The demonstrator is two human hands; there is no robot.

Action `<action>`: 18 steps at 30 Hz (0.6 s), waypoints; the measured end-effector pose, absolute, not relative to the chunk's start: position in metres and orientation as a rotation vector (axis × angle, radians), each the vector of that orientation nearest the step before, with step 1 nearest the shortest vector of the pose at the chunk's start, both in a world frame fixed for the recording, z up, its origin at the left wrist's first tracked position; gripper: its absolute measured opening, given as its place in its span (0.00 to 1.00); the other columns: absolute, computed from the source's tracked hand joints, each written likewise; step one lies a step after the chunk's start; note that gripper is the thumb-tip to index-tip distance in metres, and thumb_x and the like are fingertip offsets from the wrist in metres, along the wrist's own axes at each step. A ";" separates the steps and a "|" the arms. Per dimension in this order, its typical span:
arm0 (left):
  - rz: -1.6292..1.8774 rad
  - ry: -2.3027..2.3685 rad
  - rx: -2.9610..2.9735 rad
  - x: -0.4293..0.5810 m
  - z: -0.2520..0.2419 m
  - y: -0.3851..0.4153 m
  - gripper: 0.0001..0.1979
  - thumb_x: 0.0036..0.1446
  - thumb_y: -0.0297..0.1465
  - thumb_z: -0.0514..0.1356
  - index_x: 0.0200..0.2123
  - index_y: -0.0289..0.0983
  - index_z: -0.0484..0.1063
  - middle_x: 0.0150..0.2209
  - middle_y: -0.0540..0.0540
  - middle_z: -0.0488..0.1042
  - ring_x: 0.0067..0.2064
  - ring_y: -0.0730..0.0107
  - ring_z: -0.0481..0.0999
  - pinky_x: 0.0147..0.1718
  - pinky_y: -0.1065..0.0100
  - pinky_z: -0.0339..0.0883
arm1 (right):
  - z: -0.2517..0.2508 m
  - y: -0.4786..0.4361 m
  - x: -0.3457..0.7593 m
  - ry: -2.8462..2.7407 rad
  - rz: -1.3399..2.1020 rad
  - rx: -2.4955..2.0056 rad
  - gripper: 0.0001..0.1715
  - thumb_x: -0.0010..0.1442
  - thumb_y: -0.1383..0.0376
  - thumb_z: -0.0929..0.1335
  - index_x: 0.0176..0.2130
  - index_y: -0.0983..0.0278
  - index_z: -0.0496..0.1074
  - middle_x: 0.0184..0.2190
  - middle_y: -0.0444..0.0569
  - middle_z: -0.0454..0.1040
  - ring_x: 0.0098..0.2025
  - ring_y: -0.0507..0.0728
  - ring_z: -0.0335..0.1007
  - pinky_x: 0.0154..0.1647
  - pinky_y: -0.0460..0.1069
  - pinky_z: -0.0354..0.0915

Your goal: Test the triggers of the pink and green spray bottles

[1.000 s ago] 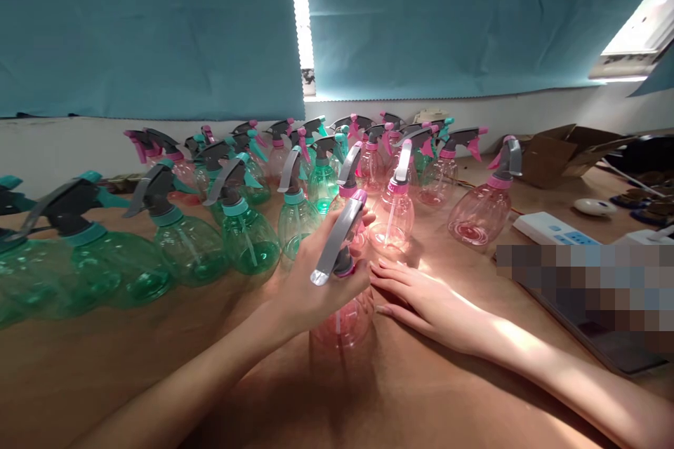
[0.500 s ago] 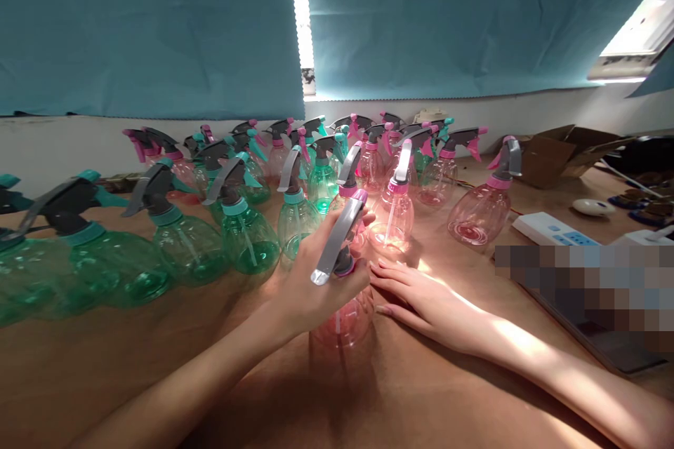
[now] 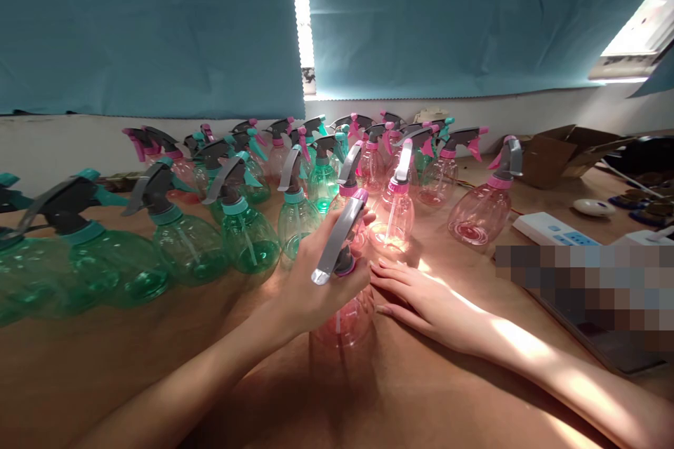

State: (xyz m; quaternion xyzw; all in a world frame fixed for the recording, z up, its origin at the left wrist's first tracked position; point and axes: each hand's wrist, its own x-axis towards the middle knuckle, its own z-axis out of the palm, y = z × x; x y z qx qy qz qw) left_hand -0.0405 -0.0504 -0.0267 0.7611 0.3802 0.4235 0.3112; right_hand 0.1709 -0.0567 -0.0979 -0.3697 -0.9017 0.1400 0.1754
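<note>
My left hand (image 3: pixel 321 280) is wrapped round the neck of a pink spray bottle (image 3: pixel 345 326), which stands upright on the wooden table (image 3: pixel 415 400). Its grey trigger head rises above my fingers, and part of the bottle is hidden behind them. Just right of it, my right hand (image 3: pixel 408 291) lies flat on the table with fingers stretched out, the tips close to the bottle; I cannot tell whether they touch it. Beyond my hands stands another pink spray bottle (image 3: pixel 392 217). A green spray bottle (image 3: pixel 250 238) is to the left of my left hand.
Several green and pink spray bottles fill the left side and back. At the right are one pink bottle (image 3: pixel 480 210), a power strip (image 3: pixel 552 230), a white mouse (image 3: pixel 593 208) and an open cardboard box (image 3: pixel 558 158). A blue curtain (image 3: pixel 447 21) hangs behind.
</note>
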 end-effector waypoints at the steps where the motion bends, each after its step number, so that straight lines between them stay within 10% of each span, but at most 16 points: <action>1: 1.114 0.999 2.009 -0.041 -0.026 -0.050 0.22 0.52 0.25 0.59 0.51 0.40 0.66 0.27 0.54 0.66 0.23 0.76 0.61 0.21 0.72 0.59 | -0.098 -0.057 0.171 -2.550 0.396 -1.047 0.25 0.70 0.57 0.61 0.59 0.66 0.69 0.61 0.60 0.69 0.65 0.67 0.60 0.64 0.65 0.59; 18: 1.226 1.045 2.117 -0.038 -0.016 -0.053 0.06 0.51 0.26 0.56 0.33 0.40 0.62 0.31 0.52 0.68 0.25 0.75 0.65 0.26 0.69 0.63 | -0.098 -0.056 0.173 -2.622 0.375 -1.092 0.27 0.71 0.56 0.60 0.62 0.68 0.67 0.63 0.59 0.67 0.67 0.66 0.58 0.65 0.63 0.59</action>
